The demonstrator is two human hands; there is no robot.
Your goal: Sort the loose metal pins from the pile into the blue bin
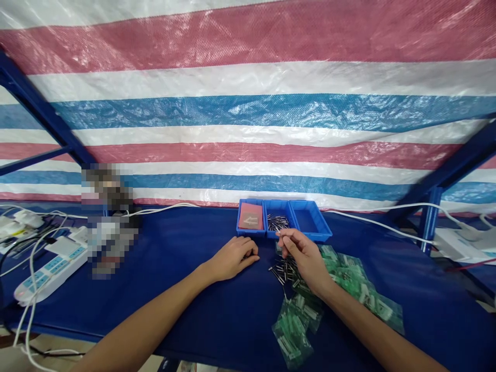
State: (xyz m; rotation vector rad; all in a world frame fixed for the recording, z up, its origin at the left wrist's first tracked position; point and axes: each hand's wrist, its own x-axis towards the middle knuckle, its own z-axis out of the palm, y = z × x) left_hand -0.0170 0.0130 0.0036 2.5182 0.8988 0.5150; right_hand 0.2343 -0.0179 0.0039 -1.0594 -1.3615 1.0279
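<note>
My left hand [235,258] rests on the blue tabletop with its fingers loosely curled and nothing visible in them. My right hand [300,256] is raised just in front of the middle blue bin [289,235], thumb and index finger pinched. A tiny pale tip shows at the pinch, too small to name. That bin holds many thin metal pins [277,222]. Under and left of my right hand lies a loose pile of similar dark metal pins [279,274]. Clear bags with green pieces [292,330] lie in front of the pile, and more green bags [349,274] spread beneath my right forearm.
The left blue bin [239,227] contains a pink pad with a small clear packet on it. A third blue bin [312,219] adjoins on the right. A white power strip [54,271] with cables lies at the left. Behind hangs a striped plastic sheet [248,113].
</note>
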